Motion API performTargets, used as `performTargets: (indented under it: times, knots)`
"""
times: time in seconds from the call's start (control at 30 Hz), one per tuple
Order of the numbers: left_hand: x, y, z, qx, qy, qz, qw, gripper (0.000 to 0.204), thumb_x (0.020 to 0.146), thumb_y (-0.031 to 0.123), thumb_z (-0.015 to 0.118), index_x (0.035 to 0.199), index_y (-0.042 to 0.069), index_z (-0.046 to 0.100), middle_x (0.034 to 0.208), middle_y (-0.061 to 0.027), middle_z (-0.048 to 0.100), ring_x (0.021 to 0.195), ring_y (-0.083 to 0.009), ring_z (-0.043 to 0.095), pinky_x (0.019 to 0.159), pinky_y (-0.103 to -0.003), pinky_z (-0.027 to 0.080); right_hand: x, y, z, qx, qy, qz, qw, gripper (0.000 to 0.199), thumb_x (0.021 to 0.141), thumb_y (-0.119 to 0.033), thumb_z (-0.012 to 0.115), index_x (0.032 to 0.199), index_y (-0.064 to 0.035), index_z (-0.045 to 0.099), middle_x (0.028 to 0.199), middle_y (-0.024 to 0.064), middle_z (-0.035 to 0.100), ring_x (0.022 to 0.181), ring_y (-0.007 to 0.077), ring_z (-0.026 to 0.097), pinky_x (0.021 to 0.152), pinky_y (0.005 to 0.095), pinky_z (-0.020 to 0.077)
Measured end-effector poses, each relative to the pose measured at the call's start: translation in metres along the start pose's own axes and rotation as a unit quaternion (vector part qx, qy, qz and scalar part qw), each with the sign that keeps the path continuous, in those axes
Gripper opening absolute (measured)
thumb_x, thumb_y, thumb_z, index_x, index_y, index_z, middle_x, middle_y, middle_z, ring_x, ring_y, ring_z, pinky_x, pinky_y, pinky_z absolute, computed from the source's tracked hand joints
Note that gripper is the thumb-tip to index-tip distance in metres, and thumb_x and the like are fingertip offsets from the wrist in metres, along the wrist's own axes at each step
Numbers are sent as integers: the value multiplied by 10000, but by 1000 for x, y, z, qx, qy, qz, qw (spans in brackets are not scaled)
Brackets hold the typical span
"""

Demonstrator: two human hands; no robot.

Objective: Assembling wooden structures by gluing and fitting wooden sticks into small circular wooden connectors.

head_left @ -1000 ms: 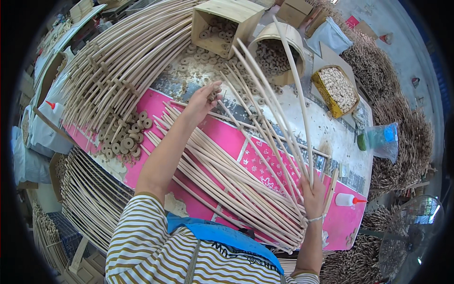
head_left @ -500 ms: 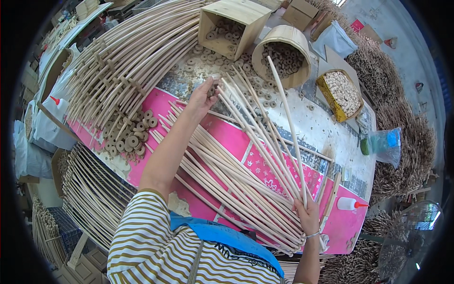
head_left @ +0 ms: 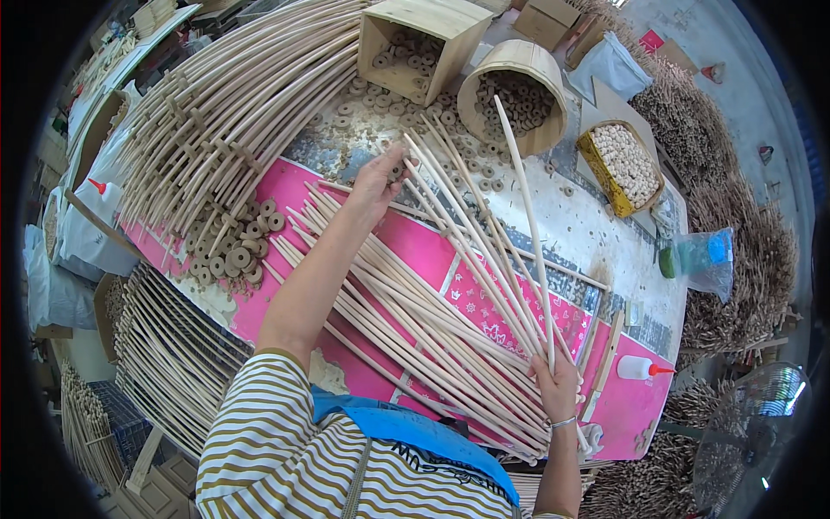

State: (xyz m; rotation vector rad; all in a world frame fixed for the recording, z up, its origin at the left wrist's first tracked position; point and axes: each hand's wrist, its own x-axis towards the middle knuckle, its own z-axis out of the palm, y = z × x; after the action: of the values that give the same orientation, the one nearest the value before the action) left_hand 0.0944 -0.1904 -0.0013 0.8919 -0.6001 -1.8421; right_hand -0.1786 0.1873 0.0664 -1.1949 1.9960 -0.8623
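Observation:
My right hand (head_left: 558, 385), a band around its wrist, is closed around the near ends of several pale wooden sticks (head_left: 493, 281). They fan out away from me, and one thicker stick (head_left: 520, 173) rises apart from the others. At the far ends of the fan, my left hand (head_left: 378, 182) is closed with a small brown wooden ring (head_left: 395, 173) at its fingers. Its fingertips are close to one stick's tip; whether they touch it I cannot tell. Under my arms lies a loose bundle of similar sticks (head_left: 432, 346) on the pink-covered table (head_left: 627, 419).
Left stands a big stack of sticks with rings on them (head_left: 216, 130), beside a heap of loose rings (head_left: 233, 246). Farther back are a square wooden bucket (head_left: 467, 43) and a round one (head_left: 471, 108), both tipped over with rings inside. Right are a yellow box of pale beads (head_left: 605, 182) and a glue bottle (head_left: 635, 368).
My right hand has moved slightly up and left with the stick ends. My left hand has shifted slightly, staying by the far stick tips.

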Motion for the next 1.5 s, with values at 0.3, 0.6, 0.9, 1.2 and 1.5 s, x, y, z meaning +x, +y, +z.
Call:
performTargets:
  times: [0.3, 0.6, 0.9, 1.2, 1.5]
  knots:
    - [-52, -42, 74, 190, -123, -41, 973, 230, 976, 320, 724, 1019, 95, 710, 900, 12, 712, 749, -60, 595, 610, -200, 404, 63, -59, 12, -101, 85, -57, 990, 247, 1024, -215, 609, 1135, -8, 689, 696, 126, 669, 614, 237, 659, 586, 377, 471]
    - [-14, -1, -14, 39, -74, -18, 996, 429, 1024, 91, 574, 1425, -47, 507, 1220, -109, 670, 969, -120, 655, 731, -231, 505, 35, -37, -18, 2, 44, -1, 999, 257, 1026, -155, 622, 1212, 12, 681, 703, 30, 594, 602, 112, 541, 559, 296, 414]
    - [-3, 16, -24, -32, -123, 11, 992, 318, 1078, 174, 548, 1363, 39, 590, 1212, -77, 704, 923, -93, 645, 698, -190, 517, -2, -16, -17, 67, -8, 22, 997, 308, 1022, -86, 616, 1309, 9, 676, 742, -28, 589, 676, 42, 535, 607, 212, 414]
    - [-2, 21, -31, 12, -136, 25, 990, 244, 1060, 217, 598, 1215, 44, 671, 1098, -51, 722, 838, -61, 613, 626, -168, 473, -3, -2, -18, 60, -16, 6, 998, 297, 1018, -102, 628, 1293, -6, 686, 700, -42, 567, 655, 37, 523, 589, 218, 401]
    - [-14, 15, -6, 89, -102, 35, 990, 208, 1002, 210, 693, 1131, 48, 718, 936, 15, 694, 774, -55, 605, 587, -175, 408, 10, -13, -11, 65, -18, 0, 998, 304, 1021, -66, 615, 1307, 30, 655, 806, -14, 601, 677, 48, 543, 608, 213, 442]
